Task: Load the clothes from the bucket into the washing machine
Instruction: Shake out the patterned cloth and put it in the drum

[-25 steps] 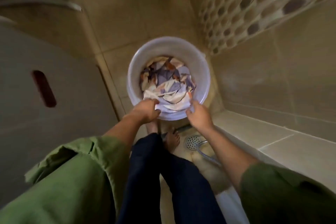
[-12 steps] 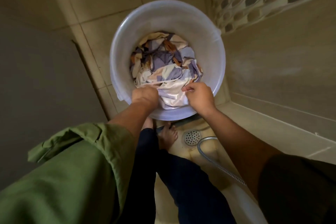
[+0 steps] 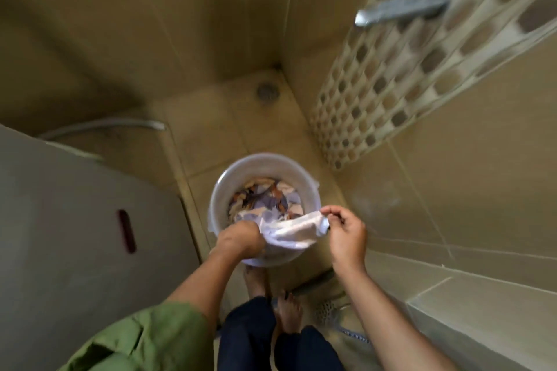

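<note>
Both hands grip a white cloth (image 3: 294,230): left hand (image 3: 241,239) bunches one end, right hand (image 3: 345,233) pinches a corner over the bucket (image 3: 265,164) rim (more clothes (image 3: 265,199) inside). Washing machine (image 3: 75,244) flanks left, tiled wall (image 3: 452,190) right; no writing legible.

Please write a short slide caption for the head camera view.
Both hands, left and right, lift a white cloth from the bucket.

Bucket (image 3: 265,166) boxed in: grey washing machine (image 3: 75,220) close on left, tiled wall (image 3: 452,190) right, tap (image 3: 401,6) overhead; bare floor (image 3: 217,117) toward far corner.
</note>
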`<state>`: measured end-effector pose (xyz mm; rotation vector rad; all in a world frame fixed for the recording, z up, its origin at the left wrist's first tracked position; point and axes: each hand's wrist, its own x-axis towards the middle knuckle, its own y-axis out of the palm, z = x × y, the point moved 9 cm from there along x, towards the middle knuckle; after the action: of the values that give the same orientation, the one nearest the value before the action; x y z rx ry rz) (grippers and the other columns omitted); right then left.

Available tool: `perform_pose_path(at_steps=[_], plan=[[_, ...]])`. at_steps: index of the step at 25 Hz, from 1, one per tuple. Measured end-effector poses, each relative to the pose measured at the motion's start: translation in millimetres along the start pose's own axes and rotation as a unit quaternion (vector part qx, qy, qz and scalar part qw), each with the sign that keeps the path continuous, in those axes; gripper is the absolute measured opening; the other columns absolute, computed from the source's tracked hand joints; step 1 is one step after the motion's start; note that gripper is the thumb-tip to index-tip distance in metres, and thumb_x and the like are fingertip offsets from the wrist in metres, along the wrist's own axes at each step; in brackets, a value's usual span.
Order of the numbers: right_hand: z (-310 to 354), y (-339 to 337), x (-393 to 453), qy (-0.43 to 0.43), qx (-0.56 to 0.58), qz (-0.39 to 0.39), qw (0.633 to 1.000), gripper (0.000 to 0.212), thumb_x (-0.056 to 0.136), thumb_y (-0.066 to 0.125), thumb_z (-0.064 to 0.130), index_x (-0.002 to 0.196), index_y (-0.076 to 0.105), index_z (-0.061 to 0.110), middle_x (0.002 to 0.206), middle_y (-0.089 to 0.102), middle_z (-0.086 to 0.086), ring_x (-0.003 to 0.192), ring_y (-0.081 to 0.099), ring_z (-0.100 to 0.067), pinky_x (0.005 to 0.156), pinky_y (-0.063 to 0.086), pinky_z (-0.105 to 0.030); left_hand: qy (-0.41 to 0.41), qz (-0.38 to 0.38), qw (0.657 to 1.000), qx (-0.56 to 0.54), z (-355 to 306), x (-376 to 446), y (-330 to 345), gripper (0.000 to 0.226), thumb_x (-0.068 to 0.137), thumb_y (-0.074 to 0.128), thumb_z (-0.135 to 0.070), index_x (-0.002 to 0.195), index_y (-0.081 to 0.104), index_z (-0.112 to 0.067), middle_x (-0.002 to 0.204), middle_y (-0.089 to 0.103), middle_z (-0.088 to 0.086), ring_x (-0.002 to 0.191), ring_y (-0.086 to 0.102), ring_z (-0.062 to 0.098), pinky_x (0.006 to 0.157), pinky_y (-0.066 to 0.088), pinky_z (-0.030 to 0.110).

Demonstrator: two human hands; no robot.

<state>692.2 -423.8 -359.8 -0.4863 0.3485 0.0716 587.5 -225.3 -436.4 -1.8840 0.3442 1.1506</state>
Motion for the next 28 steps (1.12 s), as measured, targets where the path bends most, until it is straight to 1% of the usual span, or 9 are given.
perform_pose_path(at_steps=[4,6,10,12,16,20,22,25,28], plan=[[111,-36,-29,-0.098,0.064,-0.011,0.993,0.043,0.08,0.054,-0.011,0.073,0.07,0.029,0.079,0.071,0.008,0.08,0.066,-0.012,0.076,0.048,-0.026,0.017,-0.046,0.999,0.014,-5,-88,-79,0.036,0.088,0.044,-0.024,0.113,0.066,-0.009,0.123,0.066,0.014,0.112,0.062,0.031,0.086,0.048,0.034],[172,-53,-46,-0.153,0.101,0.001,0.983,0.046,0.079,0.053,-0.014,0.072,0.07,0.028,0.078,0.07,0.01,0.077,0.065,-0.002,0.076,0.048,-0.02,0.025,-0.076,0.997,0.013,-6,-137,-121,0.031,0.086,0.047,-0.021,0.105,0.069,-0.01,0.114,0.069,0.015,0.104,0.065,0.03,0.079,0.048,0.032],[296,-88,-77,-0.252,0.191,0.021,0.949,0.051,0.078,0.051,-0.016,0.07,0.069,0.031,0.075,0.068,0.016,0.073,0.062,0.009,0.072,0.044,-0.006,0.043,-0.189,0.979,-0.066,0,-237,-223,0.017,0.077,0.051,-0.009,0.067,0.065,-0.012,0.063,0.065,0.004,0.055,0.061,0.018,0.05,0.045,0.021],[356,-102,-94,-0.293,0.226,0.034,0.928,0.049,0.079,0.052,-0.013,0.069,0.069,0.032,0.073,0.069,0.017,0.073,0.062,0.009,0.072,0.043,-0.006,0.057,-0.257,0.957,-0.124,6,-286,-271,0.022,0.076,0.051,-0.005,0.058,0.06,-0.014,0.053,0.057,-0.001,0.045,0.054,0.015,0.045,0.043,0.021],[463,-132,-146,-0.373,0.263,0.055,0.888,0.039,0.079,0.054,0.001,0.068,0.074,0.032,0.073,0.072,0.015,0.077,0.064,0.0,0.073,0.047,-0.013,0.092,-0.397,0.894,-0.187,24,-383,-353,0.026,0.071,0.042,0.0,0.066,0.065,-0.011,0.055,0.058,0.0,0.053,0.053,0.02,0.051,0.042,0.024],[540,-165,-213,-0.409,0.34,0.044,0.845,0.037,0.081,0.055,0.001,0.069,0.075,0.029,0.073,0.072,0.012,0.078,0.064,-0.005,0.077,0.05,-0.021,0.193,-0.508,0.789,-0.287,40,-481,-413,0.032,0.066,0.042,-0.003,0.071,0.07,-0.017,0.059,0.062,0.001,0.058,0.056,0.02,0.058,0.054,0.038],[566,-176,-248,-0.415,0.382,0.032,0.825,0.037,0.083,0.055,-0.002,0.071,0.075,0.025,0.075,0.072,0.01,0.08,0.064,-0.008,0.081,0.051,-0.028,0.253,-0.528,0.741,-0.328,49,-527,-427,0.034,0.063,0.042,-0.007,0.073,0.071,-0.019,0.059,0.061,-0.002,0.062,0.055,0.021,0.064,0.055,0.041],[590,-178,-293,-0.396,0.449,0.046,0.799,0.035,0.087,0.054,-0.006,0.076,0.075,0.02,0.079,0.073,0.005,0.083,0.065,-0.013,0.086,0.052,-0.032,0.307,-0.53,0.686,-0.391,66,-576,-433,0.034,0.066,0.045,-0.006,0.073,0.073,-0.024,0.065,0.064,-0.002,0.065,0.055,0.021,0.062,0.048,0.034],[600,-158,-323,-0.341,0.484,0.083,0.802,0.031,0.089,0.052,-0.009,0.087,0.072,0.014,0.082,0.07,0.0,0.079,0.063,-0.013,0.085,0.052,-0.029,0.351,-0.509,0.651,-0.44,60,-607,-427,0.032,0.076,0.05,-0.006,0.094,0.072,-0.022,0.076,0.067,0.0,0.061,0.059,0.016,0.058,0.049,0.028]])
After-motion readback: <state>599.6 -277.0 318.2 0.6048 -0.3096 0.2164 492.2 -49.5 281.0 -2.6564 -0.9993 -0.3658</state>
